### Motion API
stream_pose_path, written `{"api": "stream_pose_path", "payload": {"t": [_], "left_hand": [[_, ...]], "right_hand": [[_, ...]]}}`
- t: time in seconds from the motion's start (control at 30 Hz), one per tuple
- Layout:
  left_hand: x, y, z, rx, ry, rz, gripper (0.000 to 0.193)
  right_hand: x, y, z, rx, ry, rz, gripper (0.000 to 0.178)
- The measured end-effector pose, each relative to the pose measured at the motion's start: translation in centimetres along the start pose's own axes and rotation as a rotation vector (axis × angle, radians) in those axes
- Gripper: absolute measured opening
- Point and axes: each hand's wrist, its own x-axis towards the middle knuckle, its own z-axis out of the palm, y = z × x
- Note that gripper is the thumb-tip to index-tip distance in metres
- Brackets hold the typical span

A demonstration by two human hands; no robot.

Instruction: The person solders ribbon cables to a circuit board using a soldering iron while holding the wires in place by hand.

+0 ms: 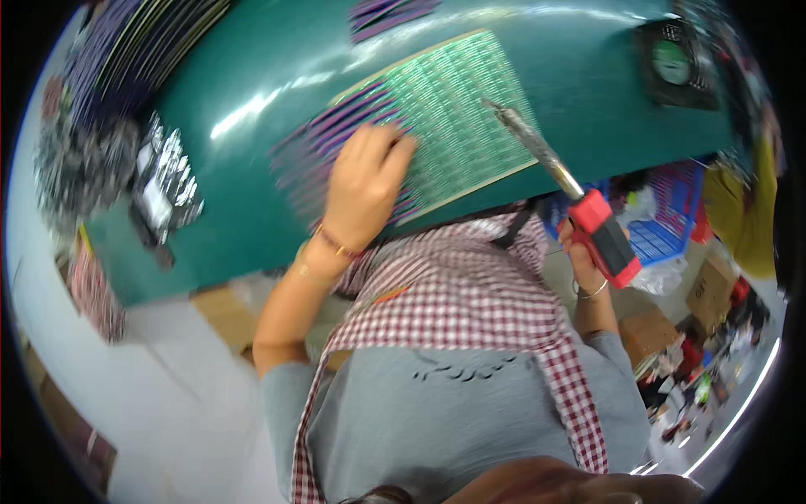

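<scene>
My left hand (369, 172) rests palm down with curled fingers over a fan of thin purple strips (344, 122), closed on some of them. The strips' left ends are smeared by motion. Beneath lies a light green panel (466, 109) with rows of small shiny marks, like a sheet of circuit boards; the strips cover its left part. My right hand (585, 259) is wrapped round the red and black pistol grip of a soldering iron (554, 164). Its metal barrel slants up and left, with the pointed tip above the panel's right part.
On the green table (252, 185), bundled dark strips (151, 50) stand far left, near crumpled silvery bags (164, 181). More purple strips (390, 15) lie at the back. A black device with a round green face (674, 63) stands far right. Below the edge is a blue basket (659, 239).
</scene>
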Motion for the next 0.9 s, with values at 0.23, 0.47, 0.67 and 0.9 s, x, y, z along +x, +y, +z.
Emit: {"api": "stream_pose_path", "payload": {"t": [0.23, 0.47, 0.67, 0.9], "left_hand": [[-0.5, 0.3, -0.3, 0.093, -0.025, -0.037, 0.02], [-1.3, 0.5, 0.1, 0.111, 0.024, 0.007, 0.019], [-1.8, 0.4, 0.0, 0.142, 0.006, -0.013, 0.019], [-1.4, 0.4, -0.1, 0.152, 0.024, -0.02, 0.019]], "right_hand": [[5.7, 1.1, -8.4, 0.575, 0.788, 0.057, 0.036], [14.0, 13.0, -16.9, 0.07, 0.789, 0.268, 0.031], [19.9, 16.7, -19.0, -0.488, 0.607, 0.037, 0.035], [23.1, 16.9, -20.6, -0.707, 0.374, 0.035, 0.026]]}}
